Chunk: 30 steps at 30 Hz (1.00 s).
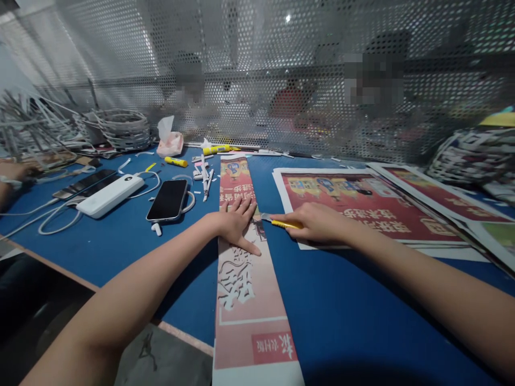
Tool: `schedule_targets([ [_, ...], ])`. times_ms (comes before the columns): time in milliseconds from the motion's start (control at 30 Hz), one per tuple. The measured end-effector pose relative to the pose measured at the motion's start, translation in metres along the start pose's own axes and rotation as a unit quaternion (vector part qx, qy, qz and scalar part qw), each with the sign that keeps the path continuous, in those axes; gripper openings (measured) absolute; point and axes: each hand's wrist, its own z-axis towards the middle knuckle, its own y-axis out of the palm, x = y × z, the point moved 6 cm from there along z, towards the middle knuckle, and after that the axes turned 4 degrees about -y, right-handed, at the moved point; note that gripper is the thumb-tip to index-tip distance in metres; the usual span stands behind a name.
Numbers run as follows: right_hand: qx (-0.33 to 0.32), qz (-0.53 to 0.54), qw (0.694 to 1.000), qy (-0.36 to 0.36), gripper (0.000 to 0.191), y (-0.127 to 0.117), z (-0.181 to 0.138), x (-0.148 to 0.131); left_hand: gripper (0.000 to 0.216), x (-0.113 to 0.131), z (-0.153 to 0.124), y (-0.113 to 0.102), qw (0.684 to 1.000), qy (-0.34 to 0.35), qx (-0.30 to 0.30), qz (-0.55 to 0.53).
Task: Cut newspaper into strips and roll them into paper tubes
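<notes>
My left hand (237, 222) lies flat, fingers spread, on a long folded strip of red-and-pink printed paper (245, 300) that runs from the table's near edge toward the back. My right hand (317, 222) is closed round a yellow utility knife (281, 222). Its blade tip points left and meets the strip's right edge, just beside my left fingertips.
A blue mat (341, 311) covers the table. Right: stacked printed sheets (362, 206) and a woven paper basket (470, 155). Left: black phone (168, 200), white power bank (110, 195), cables, yellow glue sticks (176, 161), tissue pack (169, 142), another person's hand (12, 171). A perforated screen stands behind.
</notes>
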Motion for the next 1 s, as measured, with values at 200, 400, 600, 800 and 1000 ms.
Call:
schedule_targets([
  [200,0.002,-0.002,1.000,0.022,0.051,0.000,0.002,0.002,0.129,0.000,0.002,0.002,1.000,0.001,0.005,0.011],
  [400,0.012,-0.001,0.999,0.034,0.048,-0.001,0.011,0.009,0.125,-0.001,0.001,0.002,1.000,0.008,-0.001,0.006],
  [600,0.024,-0.011,0.999,0.043,0.047,-0.003,0.019,0.018,0.126,-0.002,0.001,0.002,1.000,0.000,-0.004,0.001],
  [800,0.010,-0.009,0.999,0.053,0.050,0.000,0.028,0.028,0.125,-0.001,0.002,0.003,1.000,-0.005,-0.010,0.004],
  [1000,0.014,0.003,0.999,0.045,0.050,-0.001,0.030,0.030,0.125,-0.001,0.002,0.001,1.000,0.002,0.000,0.002],
])
